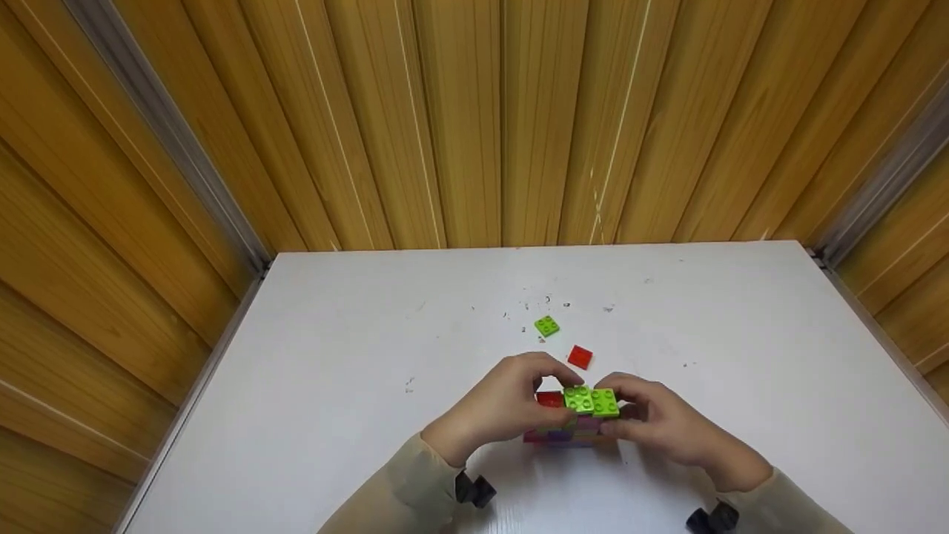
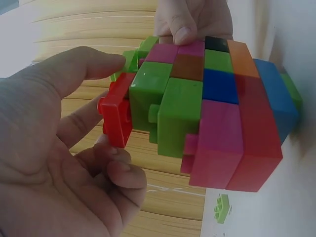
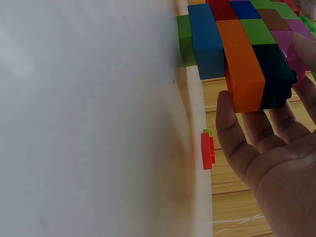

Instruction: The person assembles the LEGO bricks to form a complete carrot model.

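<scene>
Both hands hold a multi-colour brick block [image 1: 574, 426] just above the white table [image 1: 334, 386]. Two lime green bricks [image 1: 591, 400] cap its top. My left hand [image 1: 540, 387] is at the block's left side and pinches a small red brick [image 2: 116, 114] between thumb and fingers, right against a green brick of the block [image 2: 212, 113]. My right hand [image 1: 632, 406] grips the block's right end, its thumb [image 2: 181, 27] on the top edge and its fingers [image 3: 256, 133] curled under an orange and black corner [image 3: 249, 59].
A loose lime green brick [image 1: 547, 325] and a loose red brick [image 1: 580, 357] lie on the table just beyond the hands. Wooden slat walls [image 1: 474, 119] enclose the table on three sides. Small dark specks mark the tabletop near the green brick.
</scene>
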Motion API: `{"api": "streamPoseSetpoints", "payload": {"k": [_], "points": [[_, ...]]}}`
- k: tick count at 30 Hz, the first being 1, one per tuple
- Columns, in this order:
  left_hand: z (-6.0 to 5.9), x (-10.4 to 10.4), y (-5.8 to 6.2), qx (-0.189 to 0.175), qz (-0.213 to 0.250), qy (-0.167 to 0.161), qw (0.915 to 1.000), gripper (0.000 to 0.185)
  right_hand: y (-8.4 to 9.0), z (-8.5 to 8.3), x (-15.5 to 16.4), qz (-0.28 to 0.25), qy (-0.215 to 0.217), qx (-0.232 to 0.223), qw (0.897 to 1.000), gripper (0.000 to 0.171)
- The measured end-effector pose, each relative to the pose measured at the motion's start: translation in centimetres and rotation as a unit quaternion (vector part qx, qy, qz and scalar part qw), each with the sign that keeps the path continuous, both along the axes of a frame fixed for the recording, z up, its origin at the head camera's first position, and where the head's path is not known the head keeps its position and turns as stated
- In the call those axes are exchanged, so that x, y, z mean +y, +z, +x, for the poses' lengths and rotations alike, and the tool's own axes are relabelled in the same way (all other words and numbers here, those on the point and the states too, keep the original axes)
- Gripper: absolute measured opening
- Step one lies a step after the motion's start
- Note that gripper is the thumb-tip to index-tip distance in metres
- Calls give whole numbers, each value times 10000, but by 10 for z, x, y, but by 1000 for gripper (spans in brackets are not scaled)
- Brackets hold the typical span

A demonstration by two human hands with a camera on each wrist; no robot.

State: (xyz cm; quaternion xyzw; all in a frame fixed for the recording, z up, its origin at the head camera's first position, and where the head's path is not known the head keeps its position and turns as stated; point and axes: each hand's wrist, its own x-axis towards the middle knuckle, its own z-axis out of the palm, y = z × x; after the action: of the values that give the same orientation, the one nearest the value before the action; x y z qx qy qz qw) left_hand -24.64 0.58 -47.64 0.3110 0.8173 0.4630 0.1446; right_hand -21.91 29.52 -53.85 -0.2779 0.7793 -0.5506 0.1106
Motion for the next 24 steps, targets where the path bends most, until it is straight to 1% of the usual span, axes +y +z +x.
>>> {"api": "streamPoseSetpoints", "payload": {"k": [4,10,12,14,19,21,24], "points": [[0,0,-1,54,-59,-62,9999,32,0,0,0,13,-34,-14,10000,31],[-1,2,-3,279,-25,-202,9994,31,1,0,0,67,-77,-73,9999,29],[-1,3,-3,323,1,-195,9993,30,1,0,1,45,-62,-76,9999,29],[-1,4,-4,331,1,-120,9994,28,0,0,1,19,-34,-52,10000,29],[-1,7,-9,23,67,137,9999,21,-1,0,1,-42,21,-45,10000,31],[-1,7,-10,-101,122,156,9998,19,-1,0,0,-65,33,-50,10000,31],[-2,7,-10,-174,201,121,9996,18,-1,0,0,-59,23,-36,10000,32]]}}
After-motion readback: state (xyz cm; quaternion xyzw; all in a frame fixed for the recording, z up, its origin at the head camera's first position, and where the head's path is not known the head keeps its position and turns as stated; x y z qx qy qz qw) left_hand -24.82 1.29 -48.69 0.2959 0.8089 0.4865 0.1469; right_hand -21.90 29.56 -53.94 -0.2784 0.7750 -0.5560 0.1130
